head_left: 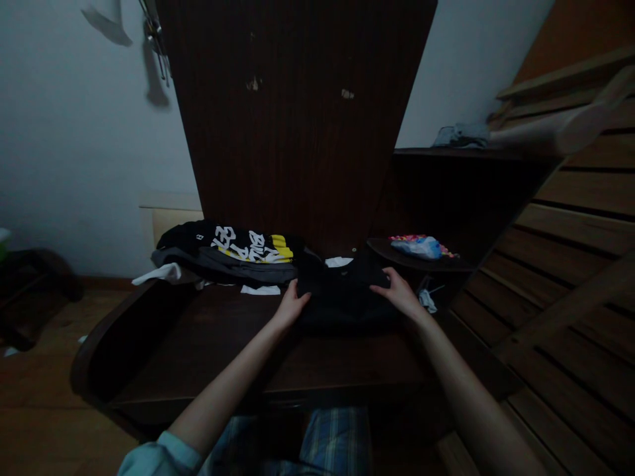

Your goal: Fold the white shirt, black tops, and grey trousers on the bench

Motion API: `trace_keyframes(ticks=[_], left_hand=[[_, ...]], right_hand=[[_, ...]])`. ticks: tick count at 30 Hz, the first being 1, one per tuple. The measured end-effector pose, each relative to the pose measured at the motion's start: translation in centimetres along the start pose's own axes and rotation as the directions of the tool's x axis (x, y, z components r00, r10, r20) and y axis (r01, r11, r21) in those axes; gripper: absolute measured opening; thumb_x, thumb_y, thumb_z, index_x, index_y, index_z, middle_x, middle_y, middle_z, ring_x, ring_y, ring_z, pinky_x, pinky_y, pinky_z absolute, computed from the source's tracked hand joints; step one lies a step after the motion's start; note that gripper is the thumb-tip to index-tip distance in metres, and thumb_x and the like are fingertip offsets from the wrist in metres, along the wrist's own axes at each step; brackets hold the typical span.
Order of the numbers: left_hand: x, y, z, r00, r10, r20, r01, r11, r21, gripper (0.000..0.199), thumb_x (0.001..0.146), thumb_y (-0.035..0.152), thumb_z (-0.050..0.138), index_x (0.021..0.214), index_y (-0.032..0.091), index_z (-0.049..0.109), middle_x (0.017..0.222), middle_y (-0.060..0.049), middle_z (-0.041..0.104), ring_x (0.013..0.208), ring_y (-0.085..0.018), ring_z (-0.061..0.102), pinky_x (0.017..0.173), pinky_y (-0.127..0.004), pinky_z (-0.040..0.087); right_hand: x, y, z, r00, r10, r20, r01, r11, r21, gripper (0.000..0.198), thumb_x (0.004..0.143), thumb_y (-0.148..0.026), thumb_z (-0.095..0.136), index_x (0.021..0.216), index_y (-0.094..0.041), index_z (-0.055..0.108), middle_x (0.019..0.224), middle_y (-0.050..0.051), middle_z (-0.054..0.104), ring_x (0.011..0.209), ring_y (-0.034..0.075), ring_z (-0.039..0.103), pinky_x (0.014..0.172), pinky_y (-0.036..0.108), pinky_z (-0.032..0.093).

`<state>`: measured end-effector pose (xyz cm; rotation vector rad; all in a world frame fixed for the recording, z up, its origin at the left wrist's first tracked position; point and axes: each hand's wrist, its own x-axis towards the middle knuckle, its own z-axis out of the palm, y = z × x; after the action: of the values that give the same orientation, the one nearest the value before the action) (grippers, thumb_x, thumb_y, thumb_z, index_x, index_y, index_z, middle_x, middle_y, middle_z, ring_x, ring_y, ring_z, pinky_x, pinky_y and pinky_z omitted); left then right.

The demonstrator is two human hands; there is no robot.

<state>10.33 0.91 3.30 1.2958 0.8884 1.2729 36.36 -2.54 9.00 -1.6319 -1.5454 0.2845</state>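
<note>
Garment (347, 301) lies gripped by left hand (290, 307) and right hand (401, 295).

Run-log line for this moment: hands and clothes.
left hand: touching black garment, left side | right hand: touching right side | garment: on dark surface | left: clothes pile
</note>
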Motion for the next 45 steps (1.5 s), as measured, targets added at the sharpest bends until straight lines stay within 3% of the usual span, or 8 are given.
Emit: trace_keyframes(ticks=[8,18,21,25,29,36,41,45], left_hand=[[8.8,-1.6,8.8,0.992,0.109,0.063,-0.120,0.967,0.223,0.041,0.071,0.007,0.052,0.112,0.012,0.047,0.115,-0.014,0.055,0.107,-0.022,0.052,0.095,-0.035,0.037],[9.5,-4.0,12.4,0.997,0.013,0.078,-0.043,0.916,0.399,0.069,0.068,0.014,0.059,0.128,0.006,0.026,0.131,-0.022,0.038,0.123,-0.028,0.034,0.101,-0.041,0.026],[6.9,-4.2,12.3,0.971,0.195,0.138,-0.235,0.673,0.701,0.081,0.067,0.028,0.062,0.132,0.008,0.020,0.140,-0.023,0.019,0.130,-0.033,0.012,0.102,-0.050,0.015],[3.8,-4.8,12.3,0.754,0.252,0.607,-0.655,0.217,0.723,0.062,0.072,0.035,0.058,0.126,0.017,0.034,0.134,-0.014,0.035,0.123,-0.028,0.030,0.099,-0.043,0.027],[3.6,-5.2,12.4,0.775,0.127,0.619,-0.622,-0.015,0.783,0.043,0.081,0.014,0.044,0.124,0.017,0.039,0.119,-0.013,0.049,0.108,-0.025,0.046,0.083,-0.036,0.041],[4.3,-4.3,12.1,0.791,0.040,0.610,-0.597,-0.169,0.785,0.034,0.086,0.012,0.037,0.118,0.017,0.046,0.095,-0.011,0.056,0.092,-0.022,0.053,0.068,-0.029,0.045],[3.3,-4.0,11.3,0.790,0.054,0.610,-0.593,-0.183,0.784,0.033,0.085,0.011,0.038,0.116,0.015,0.046,0.094,-0.011,0.055,0.092,-0.021,0.052,0.068,-0.028,0.045],[2.6,-4.4,10.7,0.783,0.095,0.615,-0.592,-0.191,0.783,0.033,0.085,0.011,0.039,0.116,0.016,0.047,0.091,-0.010,0.055,0.090,-0.021,0.052,0.066,-0.027,0.046]], right_hand=[[6.4,0.7,-4.2,0.976,-0.082,-0.201,-0.058,0.795,-0.604,0.041,0.074,-0.025,0.056,0.111,-0.013,0.044,0.088,0.014,0.063,0.080,0.029,0.060,0.064,0.034,0.042],[6.6,4.3,-1.5,0.996,-0.021,-0.091,-0.049,0.711,-0.701,0.031,0.082,-0.020,0.045,0.112,-0.012,0.042,0.093,0.014,0.062,0.081,0.025,0.061,0.065,0.030,0.043],[6.1,5.9,-0.4,0.997,-0.065,-0.050,0.013,0.730,-0.683,0.031,0.079,-0.015,0.046,0.110,-0.013,0.044,0.102,0.013,0.060,0.087,0.023,0.060,0.068,0.028,0.043],[6.0,7.7,0.7,0.997,-0.076,0.014,0.066,0.737,-0.672,0.037,0.076,-0.007,0.047,0.112,-0.011,0.043,0.105,0.014,0.058,0.097,0.022,0.056,0.076,0.027,0.042],[6.0,9.6,1.6,1.000,0.013,0.024,0.005,0.768,-0.640,0.035,0.079,-0.012,0.046,0.114,-0.012,0.043,0.104,0.014,0.058,0.097,0.022,0.056,0.078,0.028,0.041],[5.4,11.3,2.3,0.923,0.305,-0.234,-0.384,0.728,-0.568,0.043,0.080,-0.025,0.046,0.117,-0.007,0.039,0.106,0.020,0.054,0.098,0.029,0.055,0.075,0.034,0.043],[4.7,10.4,1.9,0.948,0.201,-0.245,-0.314,0.713,-0.627,0.051,0.078,-0.023,0.048,0.123,-0.007,0.032,0.117,0.021,0.045,0.107,0.031,0.047,0.079,0.036,0.042],[4.9,10.4,2.2,0.935,0.313,-0.168,-0.348,0.722,-0.598,0.047,0.078,-0.025,0.048,0.121,-0.010,0.038,0.113,0.018,0.050,0.101,0.028,0.053,0.076,0.035,0.044]])
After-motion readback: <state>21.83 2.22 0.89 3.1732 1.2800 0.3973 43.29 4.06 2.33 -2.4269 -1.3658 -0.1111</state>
